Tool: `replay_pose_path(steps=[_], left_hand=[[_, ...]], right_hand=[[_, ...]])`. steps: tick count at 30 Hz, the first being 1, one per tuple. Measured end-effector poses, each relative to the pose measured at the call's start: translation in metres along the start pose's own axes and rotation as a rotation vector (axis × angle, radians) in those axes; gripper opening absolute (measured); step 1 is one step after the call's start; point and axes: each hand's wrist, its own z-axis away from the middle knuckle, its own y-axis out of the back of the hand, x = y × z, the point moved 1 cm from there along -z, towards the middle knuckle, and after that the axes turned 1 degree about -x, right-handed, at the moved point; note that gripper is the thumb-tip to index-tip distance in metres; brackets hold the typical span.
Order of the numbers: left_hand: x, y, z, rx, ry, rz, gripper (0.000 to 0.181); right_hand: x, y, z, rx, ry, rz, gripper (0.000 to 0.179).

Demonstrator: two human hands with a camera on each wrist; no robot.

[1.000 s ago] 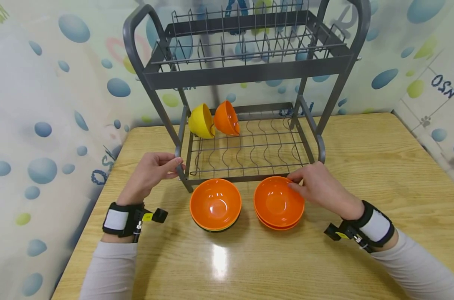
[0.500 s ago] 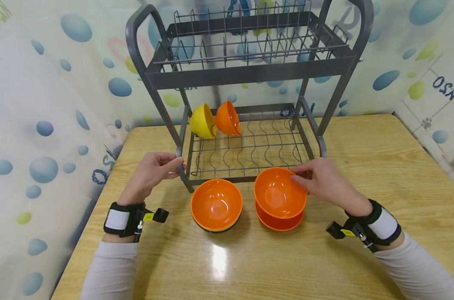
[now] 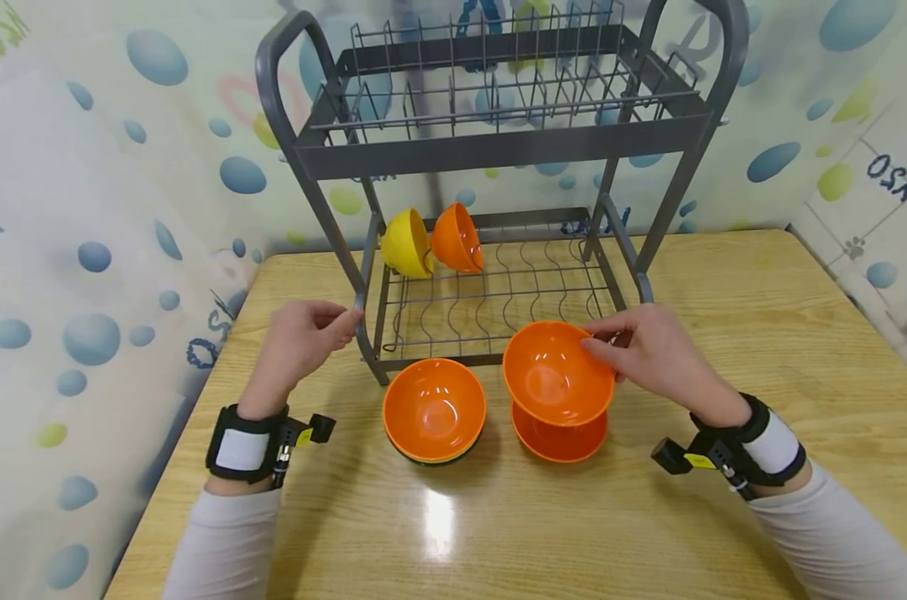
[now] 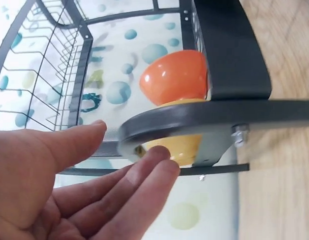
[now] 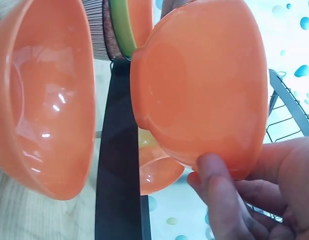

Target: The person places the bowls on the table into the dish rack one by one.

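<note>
My right hand (image 3: 659,354) pinches an orange bowl (image 3: 558,371) by its right rim, thumb and fingers on either side of the wall. The bowl is raised and tilted above another orange bowl (image 3: 562,442) on the table. My left hand (image 3: 303,342) is beside the lower left side bar of the dark dish rack (image 3: 498,152); in the left wrist view, its thumb and fingers are spread near the curved bar (image 4: 169,120) without gripping it. On the lower rack tier, a yellow bowl (image 3: 407,243) and an orange bowl (image 3: 456,239) lean side by side.
A stack topped by an orange bowl (image 3: 434,410) stands left of centre before the rack; a green bowl (image 5: 125,25) shows in it in the right wrist view. The upper wire tier (image 3: 483,100) overhangs the lower one. A patterned wall (image 3: 161,167) stands behind.
My right hand has lifted the top orange bowl off the one below and tilted it, moving it toward the rack. My left hand has let go of the rack's side bar and shifted slightly left.
</note>
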Motion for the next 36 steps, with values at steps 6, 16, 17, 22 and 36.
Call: replay_pose_path(steps=[6,16,17,22,36], left_hand=[[0.022,0.003,0.008,0.189,-0.120,-0.141,0.040],[0.077,-0.018,0.008,-0.198,-0.234,0.055,0.035],[0.082,-0.022,0.007,-0.250,-0.239,0.064,0.036],[0.101,-0.039,0.000,-0.436,-0.246,0.047,0.046],[0.118,-0.066,-0.008,-0.577,-0.201,0.003,0.050]], right_hand=[[-0.004,0.004,-0.002,0.020,0.007,0.010,0.028],[-0.017,0.002,-0.011,0.029,0.019,0.038,0.029],[-0.017,0.001,-0.013,0.027,0.021,0.028,0.028],[-0.019,-0.004,-0.016,0.037,0.038,-0.028,0.027],[-0.024,-0.014,-0.018,0.056,0.059,-0.051,0.025]])
